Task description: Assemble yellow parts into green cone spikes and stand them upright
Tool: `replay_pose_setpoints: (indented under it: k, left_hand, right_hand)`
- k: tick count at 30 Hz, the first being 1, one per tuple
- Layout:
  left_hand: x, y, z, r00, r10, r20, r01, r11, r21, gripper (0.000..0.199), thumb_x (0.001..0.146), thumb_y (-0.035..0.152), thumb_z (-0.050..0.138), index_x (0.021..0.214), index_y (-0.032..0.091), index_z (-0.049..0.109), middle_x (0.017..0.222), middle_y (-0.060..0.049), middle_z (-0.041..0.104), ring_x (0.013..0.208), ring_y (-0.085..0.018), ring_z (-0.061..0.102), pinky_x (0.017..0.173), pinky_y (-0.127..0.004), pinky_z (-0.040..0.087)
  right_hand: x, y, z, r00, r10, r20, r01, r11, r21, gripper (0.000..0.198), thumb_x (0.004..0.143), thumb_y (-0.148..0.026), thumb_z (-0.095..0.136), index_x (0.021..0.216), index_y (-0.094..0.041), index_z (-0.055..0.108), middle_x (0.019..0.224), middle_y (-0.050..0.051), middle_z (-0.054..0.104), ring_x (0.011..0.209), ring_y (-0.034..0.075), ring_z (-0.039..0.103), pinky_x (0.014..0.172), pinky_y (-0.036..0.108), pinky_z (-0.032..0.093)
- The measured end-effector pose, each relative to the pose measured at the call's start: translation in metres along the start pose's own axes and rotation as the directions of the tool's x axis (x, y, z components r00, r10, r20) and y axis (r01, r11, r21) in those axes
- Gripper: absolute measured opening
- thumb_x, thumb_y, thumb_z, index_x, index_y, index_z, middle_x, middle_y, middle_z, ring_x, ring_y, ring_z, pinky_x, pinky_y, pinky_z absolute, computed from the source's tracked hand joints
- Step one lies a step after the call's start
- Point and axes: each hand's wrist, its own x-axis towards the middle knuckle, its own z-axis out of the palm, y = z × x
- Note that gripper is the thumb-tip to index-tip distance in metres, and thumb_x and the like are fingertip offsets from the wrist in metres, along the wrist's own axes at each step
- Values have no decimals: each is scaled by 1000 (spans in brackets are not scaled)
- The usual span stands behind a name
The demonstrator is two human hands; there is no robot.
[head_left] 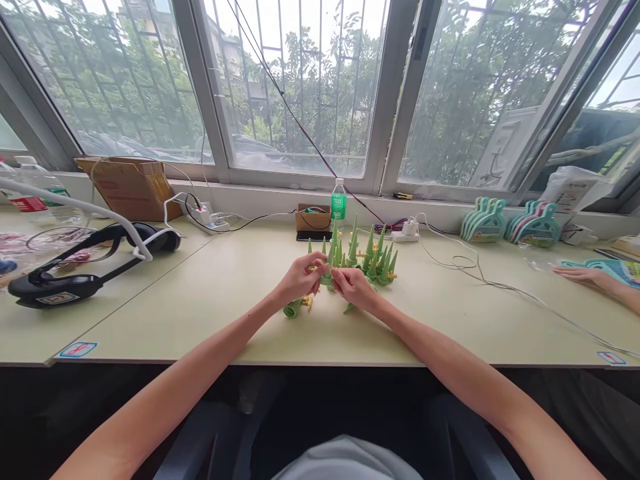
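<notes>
My left hand (301,277) and my right hand (354,288) meet over the table, fingers pinched together. Between them is a green plastic watering spike (327,275), partly covered by the fingers. Just behind the hands stand several similar green cone-shaped spikes (371,252), tips up, some with small yellow valve pieces (393,275) at their sides. Below my left hand another spike (291,310) lies on its side, its round open end towards me, beside a yellow valve piece (307,303). A green tip (349,308) shows under my right hand.
A green-labelled bottle (339,202) and a small cardboard box (313,218) stand behind the spikes. On the left are a black headset (65,280) and a larger carton (127,189). Cables (465,263), bundled hangers (484,220) and another person's hand (587,277) are on the right.
</notes>
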Motion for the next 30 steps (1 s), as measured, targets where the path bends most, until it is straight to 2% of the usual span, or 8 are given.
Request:
replay_pose_setpoints:
  k: [4,10,20,26,30]
  left_hand:
    - [0,2,0,999,-30,11,30,999,-25,33,83,49,61,90,18,52,73,1,58,34,-5,47,31,-17,32]
    - [-1,3,-2,998,-54,38,55,998,-13,34,83,50,61,89,18,52,70,1,58,34,-5,46,32,-18,33]
    - [0,3,-2,996,-63,59,65,998,-23,35,84,50,61,90,17,55,69,1,59,36,-6,48,34,-19,33]
    - [1,-3,-1,997,-44,60,45,999,-30,37,84,51,61,94,16,57,73,-1,62,38,-7,51,34,-20,36]
    - [2,-4,0,999,-24,41,25,999,-27,36,85,50,59,90,14,60,59,2,55,41,-9,53,35,-20,40]
  right_hand:
    - [0,3,-1,996,-88,-9,87,991,-104,53,98,-51,34,59,-18,46,55,-1,50,50,10,40,55,24,33]
    - [0,3,-3,990,-143,6,142,972,-186,48,98,-47,36,60,-18,45,57,-1,52,51,10,40,55,24,32]
    - [-1,1,-1,992,-126,-10,121,969,-213,44,97,-42,39,60,-19,40,53,-4,39,50,9,31,52,25,26]
    - [0,-3,0,993,-107,-50,95,976,-195,46,95,-43,43,59,-20,26,53,-5,26,52,9,22,51,25,20]
    - [0,-10,0,994,-102,-45,93,981,-171,48,93,-48,48,59,-20,29,55,-5,27,52,9,24,51,25,21]
